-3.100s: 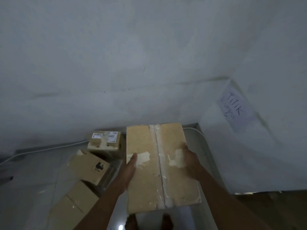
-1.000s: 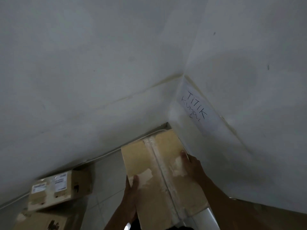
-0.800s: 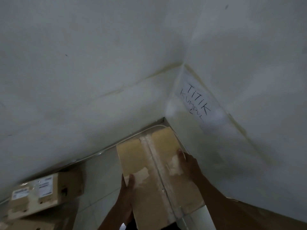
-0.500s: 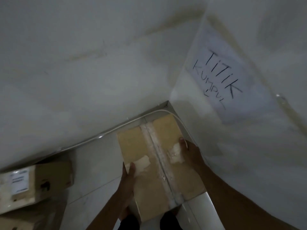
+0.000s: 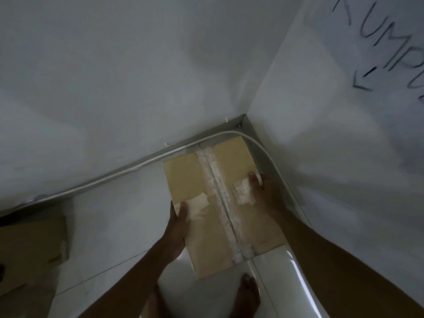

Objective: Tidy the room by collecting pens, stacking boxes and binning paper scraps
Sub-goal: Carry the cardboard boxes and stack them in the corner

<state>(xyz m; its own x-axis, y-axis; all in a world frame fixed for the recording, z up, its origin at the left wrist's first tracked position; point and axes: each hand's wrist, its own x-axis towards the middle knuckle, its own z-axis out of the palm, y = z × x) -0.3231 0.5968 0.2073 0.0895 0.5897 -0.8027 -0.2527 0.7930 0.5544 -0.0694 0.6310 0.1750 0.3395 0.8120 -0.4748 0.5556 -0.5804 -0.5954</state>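
Note:
A flat brown cardboard box (image 5: 190, 180) with a taped centre seam and torn white label patches lies low in the corner of the room, over the white tiled floor (image 5: 119, 226). My left hand (image 5: 177, 226) grips its left edge, thumb on top. My right hand (image 5: 266, 193) grips its right edge, close to the right wall. Whether the box rests on the floor or hangs just above it I cannot tell.
A white cable (image 5: 128, 169) runs along the skirting and bends around the corner beside the box. Another cardboard box (image 5: 32, 244) sits at the left edge. A paper sign with handwritten letters (image 5: 385, 42) hangs on the right wall. My bare feet (image 5: 249, 292) stand below.
The box has come down into the corner with both hands still on it. My view dropped and closed in, so the sign now fills the top right.

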